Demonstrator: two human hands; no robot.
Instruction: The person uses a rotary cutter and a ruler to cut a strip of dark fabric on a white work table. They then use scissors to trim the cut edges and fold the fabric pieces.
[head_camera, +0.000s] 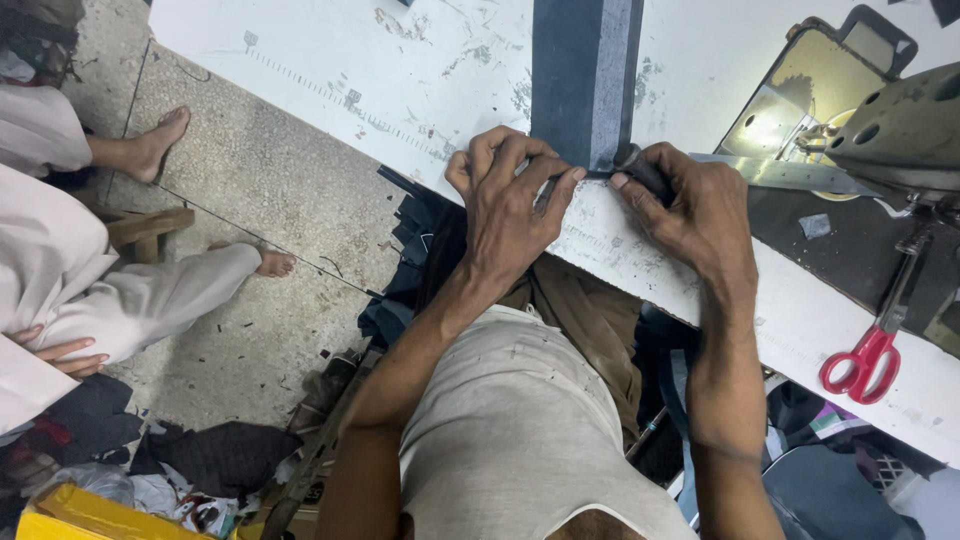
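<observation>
Left hand (510, 205) and right hand (690, 205) both pinch closed on the near end of a dark denim strip (585, 80) on white table (330, 60); red-handled scissors (865, 355) lie nearby.

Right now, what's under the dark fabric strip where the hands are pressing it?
The fabric strip lies flat on the white table, which shows along both its edges. The left hand and right hand cover its near end, so anything beneath there is hidden.

- One strip of dark denim (585, 80) on the white table (300, 50)
- Two hands at its end: left hand (510, 205), right hand (690, 205)
- One pair of red-handled scissors (872, 345)
- One sewing machine (900, 130)
- Two bare feet on the floor, one (160, 140) and another (275, 263)
</observation>
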